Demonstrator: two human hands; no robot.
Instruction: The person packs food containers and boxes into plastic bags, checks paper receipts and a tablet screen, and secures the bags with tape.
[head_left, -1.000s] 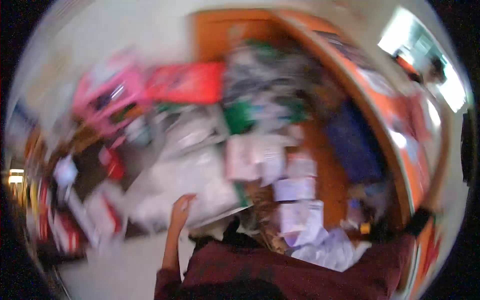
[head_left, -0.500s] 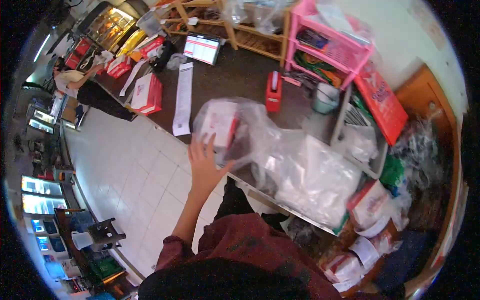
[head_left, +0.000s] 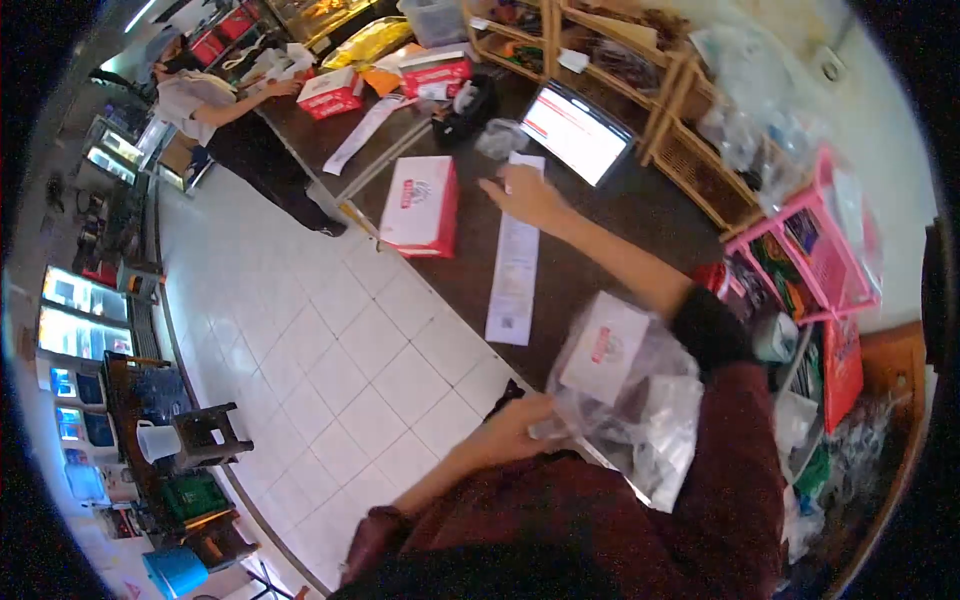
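Swinging into view, right hand (head_left: 532, 198) is now over the long white paper receipt (head_left: 516, 265), so both hands are at work; left hand (head_left: 515, 430) meets the clear plastic bag (head_left: 592, 408) around a white cardboard box (head_left: 605, 348), can't tell either grip.

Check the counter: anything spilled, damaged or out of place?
Nothing on the counter looks spilled or damaged. Slightly untidy, perhaps: the clear plastic beside the tablet, lying crumpled rather than flat.

A bag (head_left: 645, 400) of clear, glossy plastic is seen at four o'clock; a matt paper strip (head_left: 515, 270), centre; a wooden rack (head_left: 705, 178), two; smooth tiles (head_left: 310, 385), eight.
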